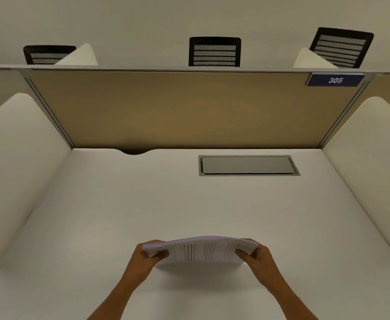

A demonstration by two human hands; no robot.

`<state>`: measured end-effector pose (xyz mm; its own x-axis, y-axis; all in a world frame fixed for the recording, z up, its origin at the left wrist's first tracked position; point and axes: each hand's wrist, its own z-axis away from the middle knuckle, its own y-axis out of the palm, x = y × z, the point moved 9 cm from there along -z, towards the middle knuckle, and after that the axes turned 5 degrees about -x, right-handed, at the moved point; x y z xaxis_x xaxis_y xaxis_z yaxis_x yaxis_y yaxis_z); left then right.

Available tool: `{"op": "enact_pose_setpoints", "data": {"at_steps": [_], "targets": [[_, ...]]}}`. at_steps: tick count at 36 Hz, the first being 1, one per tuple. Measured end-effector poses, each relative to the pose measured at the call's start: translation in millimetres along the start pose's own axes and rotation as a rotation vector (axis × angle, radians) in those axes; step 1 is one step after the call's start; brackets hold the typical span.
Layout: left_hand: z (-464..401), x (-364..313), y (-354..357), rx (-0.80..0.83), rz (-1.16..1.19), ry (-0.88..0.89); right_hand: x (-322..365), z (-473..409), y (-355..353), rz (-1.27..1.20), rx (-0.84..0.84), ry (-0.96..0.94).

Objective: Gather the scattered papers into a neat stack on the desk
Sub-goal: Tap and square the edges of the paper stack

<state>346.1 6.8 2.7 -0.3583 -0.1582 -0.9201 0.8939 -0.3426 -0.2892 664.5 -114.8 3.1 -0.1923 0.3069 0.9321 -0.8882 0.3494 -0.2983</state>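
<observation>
Two hands (144, 256) (259, 256) hold the papers (201, 250) by opposite edges above the desk (143, 204).

I see a plain white surface (120, 204) walled in by a tan back panel (189, 107) and pale side dividers (21, 158). A grey rectangular hatch (247, 165) sits flush in it near the back, right of centre, and a dark curved notch (135, 151) cuts its rear edge, left of centre.
</observation>
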Motion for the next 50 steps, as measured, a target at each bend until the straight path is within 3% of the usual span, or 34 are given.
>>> {"op": "enact_pose_setpoints", "data": {"at_steps": [13, 32, 41, 45, 50], "targets": [[-2.8, -1.6, -4.6, -0.039, -0.012, 0.019, 14.6, 0.3, -9.4, -0.054, -0.091, -0.049], [2.7, 5.3, -1.8, -0.027, -0.009, -0.004, -3.7, 3.8, -11.1, 0.034, -0.085, 0.022], [11.1, 21.7, 12.5, 0.006, 0.001, -0.052, -39.1, 11.7, -0.4, 0.125, -0.021, 0.162], [4.2, 22.5, 9.0, 0.021, 0.024, -0.093, -25.3, 1.1, -4.2, 0.206, -0.011, 0.137], [-4.4, 12.0, -9.8, -0.027, 0.073, -0.081, 6.5, -15.5, -7.3, 0.334, 0.141, 0.084]]}}
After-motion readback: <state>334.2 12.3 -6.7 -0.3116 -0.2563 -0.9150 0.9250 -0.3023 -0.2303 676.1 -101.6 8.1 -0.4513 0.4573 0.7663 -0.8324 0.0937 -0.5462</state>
